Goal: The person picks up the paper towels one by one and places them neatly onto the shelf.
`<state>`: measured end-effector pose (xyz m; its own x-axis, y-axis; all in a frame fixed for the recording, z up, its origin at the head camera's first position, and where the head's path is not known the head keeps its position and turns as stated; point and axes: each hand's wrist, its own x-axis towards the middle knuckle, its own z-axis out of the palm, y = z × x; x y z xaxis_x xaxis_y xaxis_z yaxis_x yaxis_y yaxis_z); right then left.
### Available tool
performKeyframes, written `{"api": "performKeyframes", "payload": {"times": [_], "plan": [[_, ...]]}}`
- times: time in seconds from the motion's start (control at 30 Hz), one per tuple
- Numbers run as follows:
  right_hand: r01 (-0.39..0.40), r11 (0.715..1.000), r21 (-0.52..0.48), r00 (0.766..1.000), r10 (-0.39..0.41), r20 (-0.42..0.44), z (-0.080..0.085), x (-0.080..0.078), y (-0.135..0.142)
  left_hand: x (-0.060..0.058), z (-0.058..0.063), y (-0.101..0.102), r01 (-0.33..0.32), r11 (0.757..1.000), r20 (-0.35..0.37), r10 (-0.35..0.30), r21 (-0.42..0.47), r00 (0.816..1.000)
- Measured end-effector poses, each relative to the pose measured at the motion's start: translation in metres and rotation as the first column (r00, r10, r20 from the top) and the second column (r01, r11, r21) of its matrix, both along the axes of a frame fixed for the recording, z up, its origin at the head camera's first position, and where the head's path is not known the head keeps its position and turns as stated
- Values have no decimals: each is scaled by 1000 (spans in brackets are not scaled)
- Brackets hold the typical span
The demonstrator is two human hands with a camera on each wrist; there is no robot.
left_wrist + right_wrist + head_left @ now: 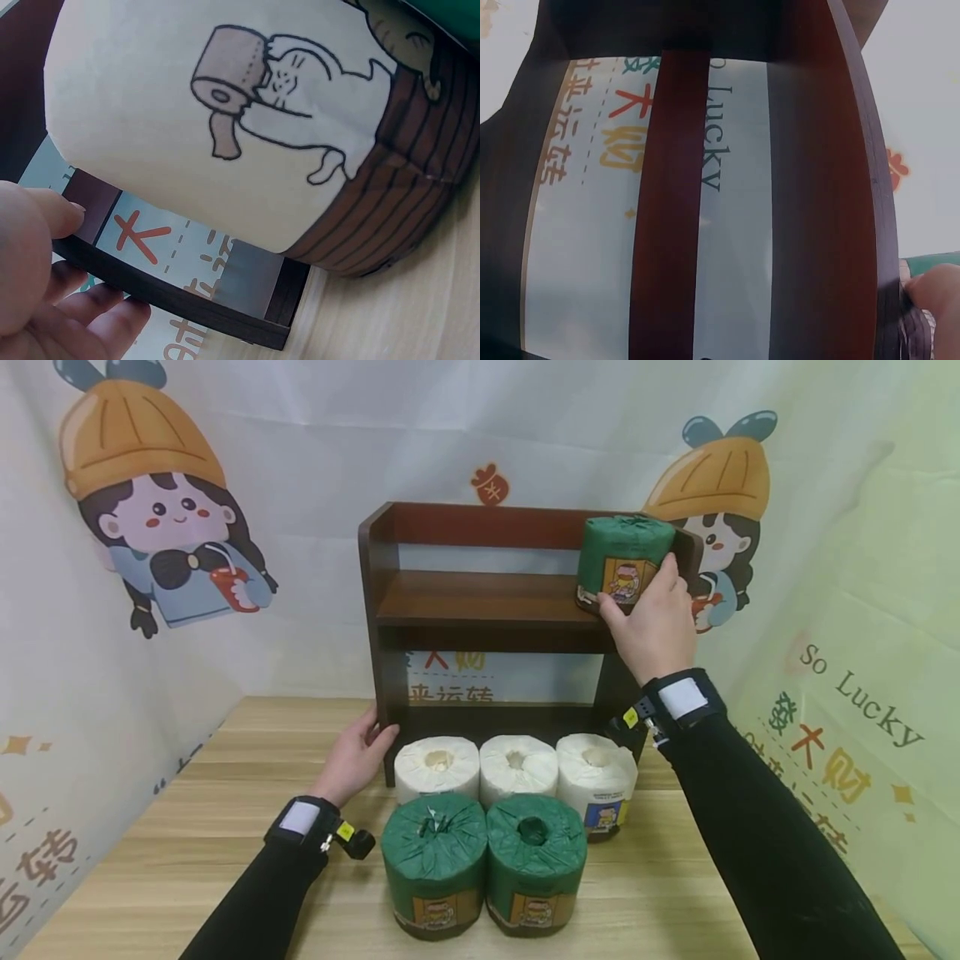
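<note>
One pale wood-grain table [210,793] bore a dark-brown wooden two-tier shelf [510,637].
Before it stood three white paper-wrapped cylindrical rolls [517,785], then two green paper-wrapped rolls [435,881] nearer the camera. A third green roll [607,556] was at the upper tier's right end, clamped between thumb and fingers of the right hand [660,627]. The left hand [352,757] pinched the shelf's left side panel [378,635].
</note>
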<state>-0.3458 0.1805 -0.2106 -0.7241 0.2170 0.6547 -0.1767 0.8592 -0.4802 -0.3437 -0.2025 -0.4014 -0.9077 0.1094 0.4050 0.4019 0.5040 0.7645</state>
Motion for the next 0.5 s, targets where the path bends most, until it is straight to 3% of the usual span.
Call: {"api": "performKeyframes", "payload": {"times": [0.5], "plan": [[102, 992, 70, 994, -105, 29, 6, -13, -4, -1, -1, 0, 1, 1000, 14, -1, 14, 1000]]}}
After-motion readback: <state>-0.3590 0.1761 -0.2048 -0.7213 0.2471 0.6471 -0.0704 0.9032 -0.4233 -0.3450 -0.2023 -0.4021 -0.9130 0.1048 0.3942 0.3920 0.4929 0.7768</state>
